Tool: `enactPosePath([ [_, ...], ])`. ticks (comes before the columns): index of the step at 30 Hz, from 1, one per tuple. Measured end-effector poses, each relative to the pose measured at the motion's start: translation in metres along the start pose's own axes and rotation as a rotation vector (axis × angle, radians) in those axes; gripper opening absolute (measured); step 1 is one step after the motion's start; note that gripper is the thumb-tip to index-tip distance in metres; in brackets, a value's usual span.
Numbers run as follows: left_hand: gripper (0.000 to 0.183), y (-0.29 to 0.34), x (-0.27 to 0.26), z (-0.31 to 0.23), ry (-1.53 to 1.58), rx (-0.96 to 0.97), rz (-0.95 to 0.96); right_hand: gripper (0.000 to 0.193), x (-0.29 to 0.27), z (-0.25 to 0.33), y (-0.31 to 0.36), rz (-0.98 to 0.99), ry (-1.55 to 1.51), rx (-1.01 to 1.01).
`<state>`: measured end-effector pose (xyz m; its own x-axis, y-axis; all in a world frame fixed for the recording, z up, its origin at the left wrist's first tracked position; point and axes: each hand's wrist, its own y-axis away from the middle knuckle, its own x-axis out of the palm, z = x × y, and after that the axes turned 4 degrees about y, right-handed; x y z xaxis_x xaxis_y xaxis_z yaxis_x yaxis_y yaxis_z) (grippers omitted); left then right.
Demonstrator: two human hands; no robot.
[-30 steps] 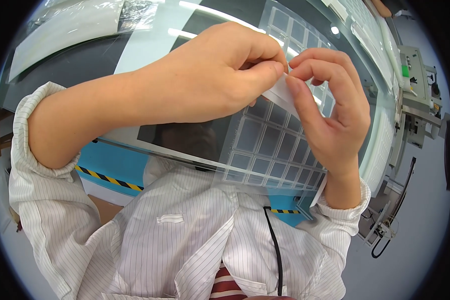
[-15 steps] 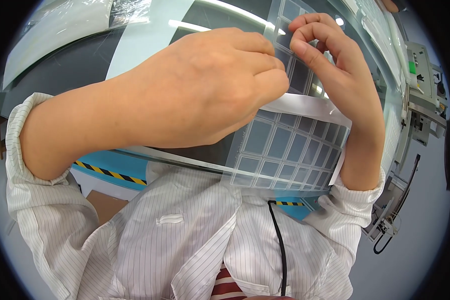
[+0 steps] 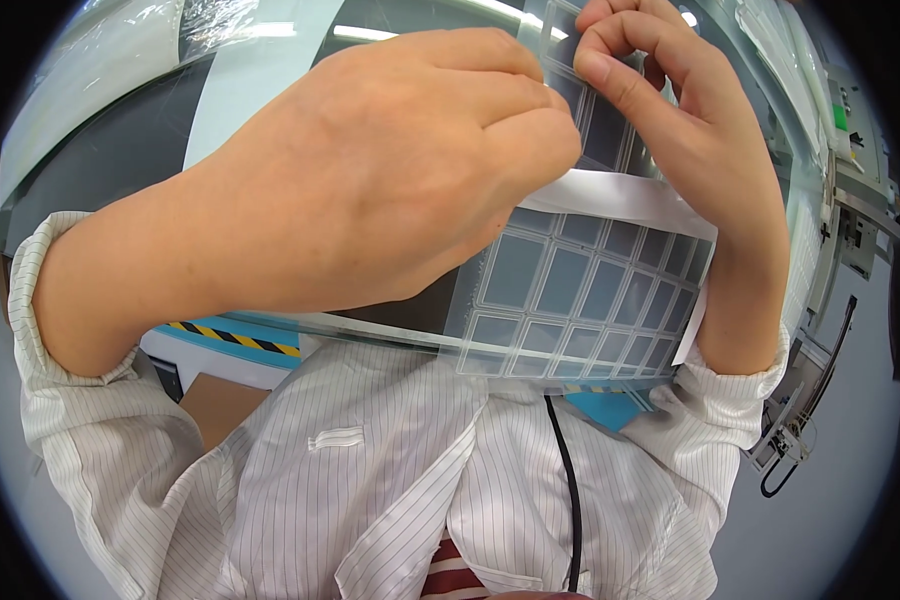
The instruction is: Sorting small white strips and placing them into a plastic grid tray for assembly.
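Clearly, the white strip called for gentle handling: it lay across the clear tray, running from behind the left hand to the right wrist, its middle slightly bowed. Judging by that slack, an even, low pull along its length would have suited it best, with the right forearm kept clear of its far end and no weight pressed onto the tray's thin cell walls. A sharp tug might have creased the strip or shifted the tray.

The left hand was curled, back upward, knuckles level with the strip's near end; its fingertips were hidden, so whether they gripped the strip could not be told. The right hand arched above the tray's far part, wrist bent, thumb and forefinger tips close together; whether anything thin sat between them was unclear. Both forearms reached over the table, cuffs rolled back.
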<state>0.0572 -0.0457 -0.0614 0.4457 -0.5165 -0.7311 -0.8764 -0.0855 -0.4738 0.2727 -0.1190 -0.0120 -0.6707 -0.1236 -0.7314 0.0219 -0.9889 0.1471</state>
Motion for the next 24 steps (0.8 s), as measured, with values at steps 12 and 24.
enactPosePath([
  [12,0.013,-0.006,-0.013,0.003,-0.021,0.018,0.028,0.011,0.008,0.004,0.005,-0.101,0.116,-0.089],
  [24,0.017,-0.02,-0.008,0.032,-0.621,0.697,-0.184,0.007,0.006,0.014,0.014,-0.073,0.114,0.013],
])
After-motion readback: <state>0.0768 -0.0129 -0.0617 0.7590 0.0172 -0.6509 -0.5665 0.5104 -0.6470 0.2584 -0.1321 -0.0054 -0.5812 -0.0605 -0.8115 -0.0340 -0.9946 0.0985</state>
